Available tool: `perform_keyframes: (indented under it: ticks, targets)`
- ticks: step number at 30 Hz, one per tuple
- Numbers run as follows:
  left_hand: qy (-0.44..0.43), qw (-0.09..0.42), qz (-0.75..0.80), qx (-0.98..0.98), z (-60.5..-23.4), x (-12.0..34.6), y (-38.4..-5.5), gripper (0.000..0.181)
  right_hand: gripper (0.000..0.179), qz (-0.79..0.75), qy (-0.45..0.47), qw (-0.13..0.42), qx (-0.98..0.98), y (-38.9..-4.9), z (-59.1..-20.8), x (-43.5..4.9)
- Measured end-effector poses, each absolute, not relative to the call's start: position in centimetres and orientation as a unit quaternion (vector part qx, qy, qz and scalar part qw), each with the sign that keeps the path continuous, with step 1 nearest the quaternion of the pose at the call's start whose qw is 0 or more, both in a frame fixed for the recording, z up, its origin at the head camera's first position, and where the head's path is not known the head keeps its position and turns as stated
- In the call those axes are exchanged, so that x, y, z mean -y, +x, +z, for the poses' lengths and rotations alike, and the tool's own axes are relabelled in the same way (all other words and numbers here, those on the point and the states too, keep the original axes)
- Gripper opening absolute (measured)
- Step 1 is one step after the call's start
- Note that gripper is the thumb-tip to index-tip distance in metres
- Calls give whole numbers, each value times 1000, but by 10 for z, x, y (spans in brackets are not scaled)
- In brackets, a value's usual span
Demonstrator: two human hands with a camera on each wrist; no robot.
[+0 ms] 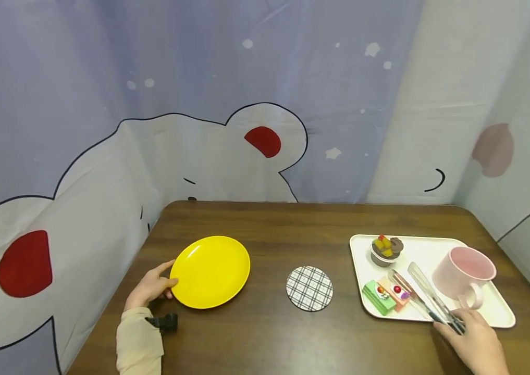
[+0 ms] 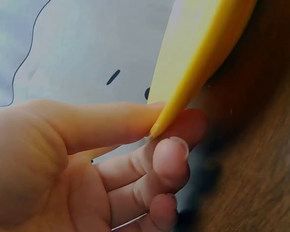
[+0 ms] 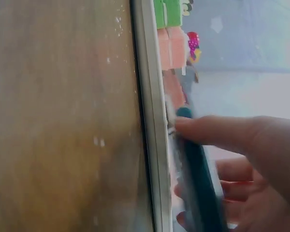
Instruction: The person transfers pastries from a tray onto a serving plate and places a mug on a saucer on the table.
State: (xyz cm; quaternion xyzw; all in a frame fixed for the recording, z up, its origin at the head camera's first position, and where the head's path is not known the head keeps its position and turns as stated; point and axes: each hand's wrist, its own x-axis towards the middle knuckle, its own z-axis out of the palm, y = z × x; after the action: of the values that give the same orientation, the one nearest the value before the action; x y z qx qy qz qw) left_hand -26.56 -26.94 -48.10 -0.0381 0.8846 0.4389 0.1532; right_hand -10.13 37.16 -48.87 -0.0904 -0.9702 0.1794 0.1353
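We observe a screened-off spot laid out as if for tea; home or studio, we cannot tell. Evidence: cloth [image 1: 340,104] printed with cartoon shapes hangs behind and along both sides of the brown table [image 1: 265,338]; we see a plate [image 1: 210,272], coaster [image 1: 309,289], tray [image 1: 499,313], mug [image 1: 452,275] and cakes [image 1: 377,298].

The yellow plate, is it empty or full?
Empty: in the head view, the yellow plate shows only its bare surface inside the rim.

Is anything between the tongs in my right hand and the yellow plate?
Yes. The pink cake and green cake sit beside the tongs toward the yellow plate; then comes the tray's rim, then the checked coaster, flat on the table.
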Motion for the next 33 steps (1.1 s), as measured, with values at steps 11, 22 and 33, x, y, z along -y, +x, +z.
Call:
perform_keyframes:
  ticks: [11, 22, 33]
  targets:
    - [-53, 174, 451, -874, -474, 267, -269, 67, 63, 205, -167, 84, 961, -84, -464, -393]
    - [-60, 182, 455, -870, -470, 266, -270, 68, 77, 212, -164, -24, 963, -66, -455, -408]
    - [-67, 187, 455, -868, -475, 267, -267, 68, 74, 212, -124, -75, 966, -65, -459, -409]
